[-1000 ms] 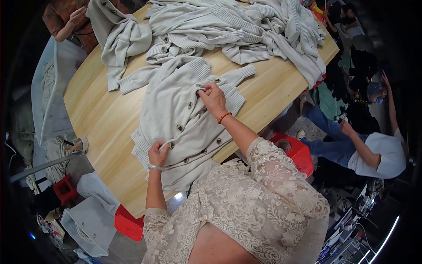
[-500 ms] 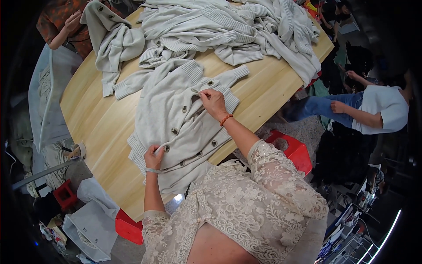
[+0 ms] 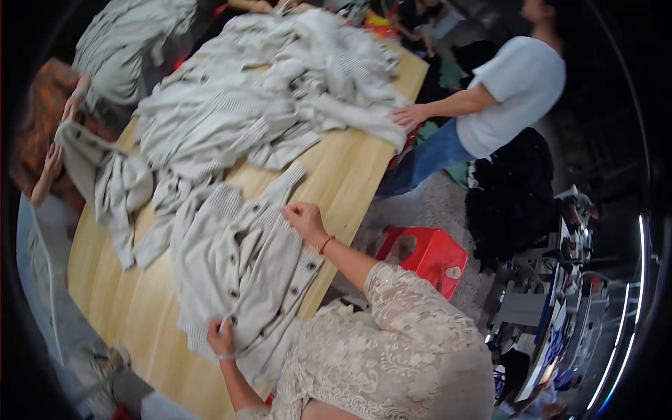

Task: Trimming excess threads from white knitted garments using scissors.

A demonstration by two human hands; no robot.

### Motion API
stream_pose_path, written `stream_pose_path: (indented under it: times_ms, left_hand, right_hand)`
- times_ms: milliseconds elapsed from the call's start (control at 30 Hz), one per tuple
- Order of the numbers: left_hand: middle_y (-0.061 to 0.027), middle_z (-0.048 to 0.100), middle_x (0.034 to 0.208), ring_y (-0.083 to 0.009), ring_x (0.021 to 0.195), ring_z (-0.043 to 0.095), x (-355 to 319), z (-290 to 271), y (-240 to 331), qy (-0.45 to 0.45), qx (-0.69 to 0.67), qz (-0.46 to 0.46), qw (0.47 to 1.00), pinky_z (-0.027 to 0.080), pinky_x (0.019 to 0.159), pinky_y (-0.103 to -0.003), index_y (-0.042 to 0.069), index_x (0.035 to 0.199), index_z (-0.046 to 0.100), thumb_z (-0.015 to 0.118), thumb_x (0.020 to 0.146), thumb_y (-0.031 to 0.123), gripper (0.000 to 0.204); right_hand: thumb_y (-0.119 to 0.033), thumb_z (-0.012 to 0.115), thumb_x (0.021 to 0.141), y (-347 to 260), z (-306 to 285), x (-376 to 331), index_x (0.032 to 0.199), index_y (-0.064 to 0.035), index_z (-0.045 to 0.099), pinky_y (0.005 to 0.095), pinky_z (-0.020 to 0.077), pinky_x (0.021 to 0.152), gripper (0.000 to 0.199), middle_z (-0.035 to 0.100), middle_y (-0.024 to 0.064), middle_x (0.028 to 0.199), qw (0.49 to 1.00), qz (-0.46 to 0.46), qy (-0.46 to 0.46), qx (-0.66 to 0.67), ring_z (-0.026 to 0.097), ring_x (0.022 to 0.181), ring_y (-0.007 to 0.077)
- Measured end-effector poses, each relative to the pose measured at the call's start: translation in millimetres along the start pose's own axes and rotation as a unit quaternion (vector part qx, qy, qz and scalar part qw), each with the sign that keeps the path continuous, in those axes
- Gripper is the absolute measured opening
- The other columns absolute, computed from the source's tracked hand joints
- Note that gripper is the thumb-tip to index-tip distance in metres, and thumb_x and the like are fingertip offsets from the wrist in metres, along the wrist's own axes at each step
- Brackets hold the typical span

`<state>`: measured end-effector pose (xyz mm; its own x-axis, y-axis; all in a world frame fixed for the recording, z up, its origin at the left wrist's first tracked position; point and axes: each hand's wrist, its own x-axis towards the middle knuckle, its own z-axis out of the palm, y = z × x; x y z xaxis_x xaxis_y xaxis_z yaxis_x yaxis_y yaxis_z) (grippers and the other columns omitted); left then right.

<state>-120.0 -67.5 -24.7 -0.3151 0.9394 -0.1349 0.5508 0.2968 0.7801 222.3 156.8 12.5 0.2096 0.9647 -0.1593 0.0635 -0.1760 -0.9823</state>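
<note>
Pale wooden table (image 3: pixel 350 182) is bearing a grey buttoned knit cardigan (image 3: pixel 238 266); left hand (image 3: pixel 220 339) is pinching its hem at seven o'clock, right hand (image 3: pixel 304 220) is pressing flat at two o'clock (table edge just beside).

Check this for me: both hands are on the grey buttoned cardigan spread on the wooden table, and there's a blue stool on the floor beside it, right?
Not quite: the stool is red, as the head view shows. Both the left hand and right hand do rest on the grey buttoned cardigan on the wooden table.
</note>
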Motion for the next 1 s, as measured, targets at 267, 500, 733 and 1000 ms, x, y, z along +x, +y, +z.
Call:
stream_pose_path:
  times_ms: [267,500,733,1000]
  left_hand:
    - [-0.0028,0.056,0.065,-0.0105,0.061,0.047,5,12,-2,-0.026,-0.067,-0.006,0.997,0.043,0.06,-0.027,0.001,0.073,0.057,0.069,0.078,0.012,0.018]
    - [-0.0042,0.057,0.066,-0.0117,0.062,0.05,-3,-9,-15,-0.055,-0.076,-0.004,0.996,0.044,0.061,-0.028,0.0,0.076,0.059,0.066,0.079,0.012,0.014]
    - [-0.0087,0.064,0.079,-0.0142,0.074,0.058,-1,-18,41,-0.08,-0.088,-0.009,0.993,0.047,0.071,-0.027,0.0,0.089,0.064,0.063,0.083,0.011,0.013]
    - [-0.0017,0.063,0.078,-0.0078,0.074,0.055,-32,-35,32,-0.081,-0.168,-0.073,0.98,0.045,0.07,-0.023,0.001,0.087,0.063,0.064,0.083,0.01,0.011]
  right_hand:
    - [-0.027,0.067,0.081,68,-165,-21,0.067,-0.0015,0.063,0.0363,0.049,0.054,0.029,0.063,0.0113,0.062,0.865,-0.102,0.208,-0.445,0.061,0.056,0.0245]
    - [-0.036,0.06,0.082,9,-91,-46,0.07,-0.0037,0.063,0.0441,0.0463,0.061,0.035,0.061,0.0151,0.069,0.895,-0.055,-0.098,-0.431,0.06,0.066,0.0337]
    - [-0.013,0.06,0.083,-24,35,-114,0.108,-0.0115,0.059,0.0367,0.0511,0.073,0.026,0.058,0.0087,0.108,0.848,-0.211,-0.423,-0.239,0.061,0.09,0.0278]
    - [-0.013,0.058,0.081,-3,114,-157,0.107,-0.0096,0.053,0.043,0.0507,0.065,0.027,0.051,0.0146,0.097,0.751,-0.246,-0.519,-0.327,0.062,0.076,0.0324]
